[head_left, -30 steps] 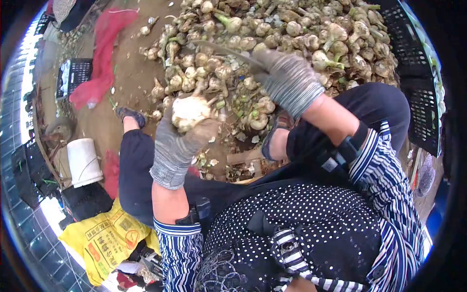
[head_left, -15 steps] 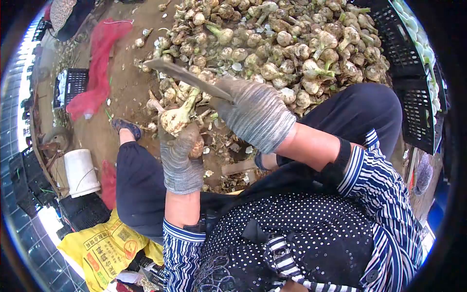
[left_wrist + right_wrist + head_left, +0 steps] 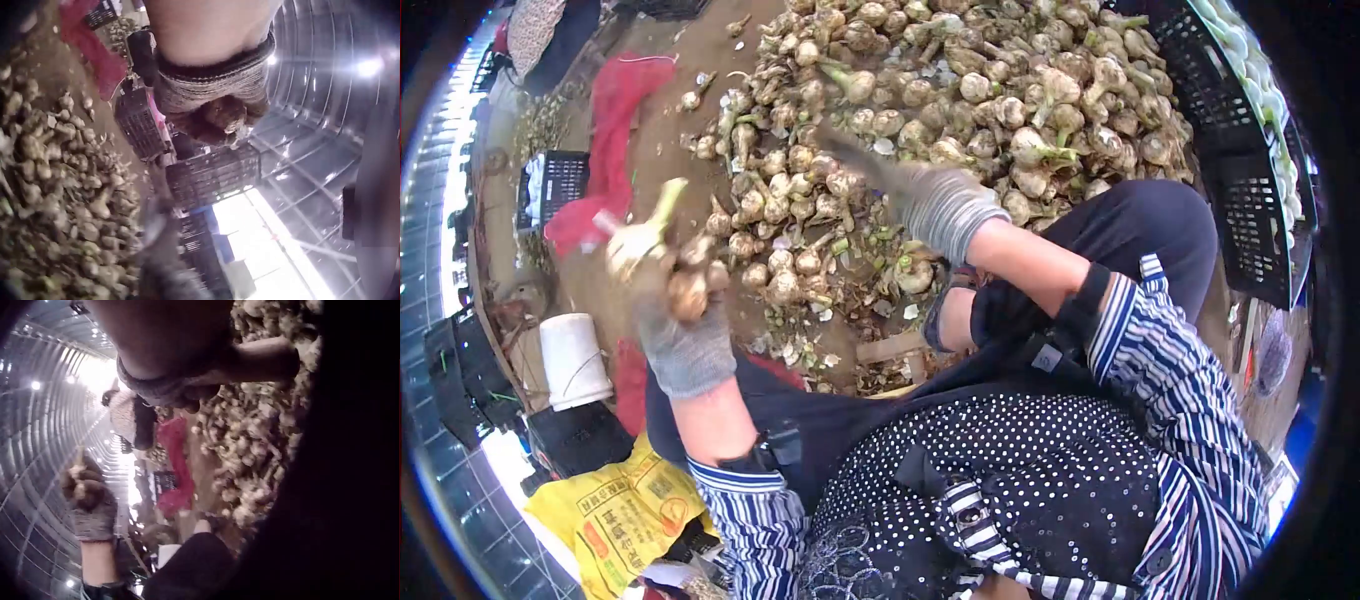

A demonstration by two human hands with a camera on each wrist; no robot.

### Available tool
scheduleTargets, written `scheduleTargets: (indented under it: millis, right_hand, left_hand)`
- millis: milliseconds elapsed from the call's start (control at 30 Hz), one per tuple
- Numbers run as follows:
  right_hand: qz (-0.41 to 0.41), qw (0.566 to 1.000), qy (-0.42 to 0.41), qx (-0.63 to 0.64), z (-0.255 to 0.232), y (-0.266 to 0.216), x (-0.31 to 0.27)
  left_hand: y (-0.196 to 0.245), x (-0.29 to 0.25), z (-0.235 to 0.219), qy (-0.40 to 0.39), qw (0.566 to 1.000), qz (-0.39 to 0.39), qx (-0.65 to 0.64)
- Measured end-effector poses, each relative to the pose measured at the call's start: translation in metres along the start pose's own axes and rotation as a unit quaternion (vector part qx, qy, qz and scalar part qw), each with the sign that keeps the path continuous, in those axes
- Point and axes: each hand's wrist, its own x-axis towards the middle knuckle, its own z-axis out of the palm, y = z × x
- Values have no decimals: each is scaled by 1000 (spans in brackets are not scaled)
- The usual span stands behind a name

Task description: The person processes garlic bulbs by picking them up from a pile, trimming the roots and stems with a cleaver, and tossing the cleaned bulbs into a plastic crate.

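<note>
In the head view the gloved left hand (image 3: 685, 345) grips garlic bulbs (image 3: 636, 248) with stems, raised at the left, away from the heap; the bulbs blur slightly. The gloved right hand (image 3: 945, 205) holds a knife (image 3: 850, 155), its blurred blade pointing up-left over the garlic heap (image 3: 1020, 100). The right wrist view has the knife's handle (image 3: 269, 359) sticking out of the fist, and the left hand (image 3: 94, 512) with bulbs far off at the left. A dark bulb (image 3: 225, 114) shows at the left glove (image 3: 209, 90) in the left wrist view.
Black crates (image 3: 1250, 215) stand right of the heap. Red netting (image 3: 615, 130), a small crate (image 3: 565, 180), a white bucket (image 3: 575, 360) and a yellow sack (image 3: 625, 510) lie at the left. Loose bulbs and peelings cover ground between the person's legs.
The left hand has swung left, away from the heap, with bulbs in its grip. The right hand and knife came down toward the left hand, then moved back right, away from it.
</note>
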Motion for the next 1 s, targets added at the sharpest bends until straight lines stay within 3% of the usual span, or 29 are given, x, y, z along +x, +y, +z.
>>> scheduleTargets:
  millis: [33, 67, 100, 133, 167, 200, 233, 267, 333, 367, 400, 433, 467, 500, 533, 600, 633, 667, 733, 767, 833, 867, 900, 933, 1000]
  right_hand:
    - [-22, 992, 119, -26, -19, -8, -2]
    - [95, 987, 77, 106, -43, -6, -2]
    - [-27, 951, 295, -92, -32, 10, 5]
    - [-20, 954, 287, -83, -18, 22, -1]
    - [28, 952, 298, 71, -34, 17, -12]
    - [76, 925, 302, 219, -56, 9, -22]
    - [122, 876, 300, 358, -77, 5, -31]
    - [167, 805, 293, 489, -85, 8, -35]
    - [144, 848, 212, 465, -86, 47, -46]
    - [175, 755, 258, 576, -99, 15, -47]
    - [168, 763, 263, 567, -96, 17, -46]
    - [157, 775, 265, 552, -91, 24, -45]
    - [148, 785, 269, 539, -87, 28, -44]
    - [142, 792, 272, 528, -85, 29, -44]
    - [136, 800, 275, 516, -82, 30, -43]
    - [112, 821, 282, 483, -75, 30, -39]
    - [103, 829, 287, 469, -72, 29, -39]
    - [107, 833, 284, 463, -65, 31, -41]
    - [173, 764, 329, 527, -49, 35, -32]
    - [172, 763, 328, 530, -48, 39, -31]
    - [223, 804, 156, 529, -67, 30, -32]
    - [222, 804, 160, 528, -72, 23, -32]
    - [205, 839, 193, 466, -79, 9, -39]
    - [188, 868, 221, 403, -80, 4, -39]
    - [170, 881, 212, 388, -73, 12, -34]
  left_hand:
    - [-8, 13, -2, -21, 994, -34, 102]
    - [-21, 23, -6, -41, 974, -74, 209]
    - [-42, 21, -1, -38, 981, -113, 150]
    - [-63, 31, 3, -33, 960, -170, 221]
    - [-85, 34, 17, -16, 942, -190, 277]
    - [-98, 38, 27, -114, 923, -234, 282]
    - [-107, 38, 37, -231, 913, -207, 266]
    - [-119, 51, 37, -293, 877, -206, 320]
    - [-143, 62, 27, -210, 907, -241, 274]
    - [-165, 84, 0, -202, 892, -247, 320]
    - [-168, 89, 5, -122, 866, -287, 391]
    - [-179, 98, -12, -99, 836, -239, 483]
    - [-194, 109, -25, -70, 793, -299, 527]
    - [-206, 117, -44, -120, 737, -247, 618]
    - [-215, 124, -48, -122, 738, -255, 613]
    - [-237, 135, -54, -93, 605, -223, 759]
    - [-219, 130, -23, -47, 606, -303, 734]
    - [-218, 132, -20, -74, 595, -303, 741]
    - [-222, 139, -20, -111, 524, -305, 787]
    - [-225, 139, -24, -108, 522, -305, 789]
    - [-232, 134, -34, -89, 529, -183, 823]
    - [-233, 130, -36, -90, 530, -180, 823]
    - [-226, 116, -35, -73, 677, -219, 699]
    - [-222, 108, -38, -50, 794, -253, 550]
    - [-206, 98, -47, -68, 930, -273, 238]
